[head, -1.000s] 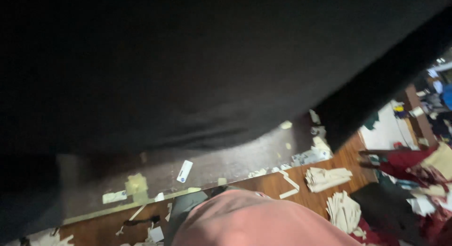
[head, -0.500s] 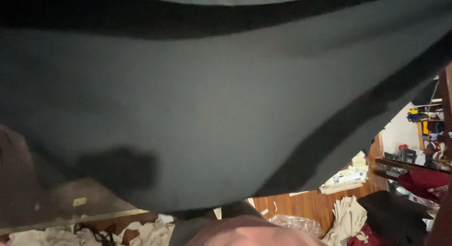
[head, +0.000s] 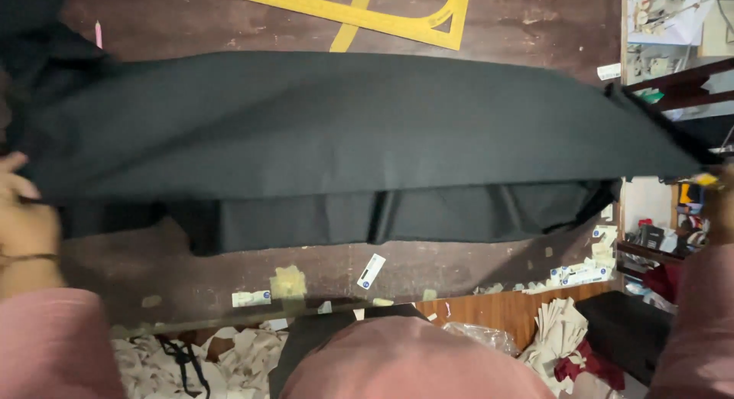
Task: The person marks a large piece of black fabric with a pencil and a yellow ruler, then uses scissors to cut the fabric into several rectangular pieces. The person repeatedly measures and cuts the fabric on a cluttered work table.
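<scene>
A broad matte black cloth (head: 352, 139) hung folded over the scuffed brown worktop (head: 535, 24), the left hand (head: 19, 204) pinching one end; the right hand's (head: 719, 193) grip was unclear.

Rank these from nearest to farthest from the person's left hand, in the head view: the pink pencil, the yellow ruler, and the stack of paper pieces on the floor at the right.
From the left hand:
1. Pink pencil, upper left on the table.
2. Yellow ruler, top middle of the table.
3. Stack of paper pieces, on the floor at lower right.
</scene>
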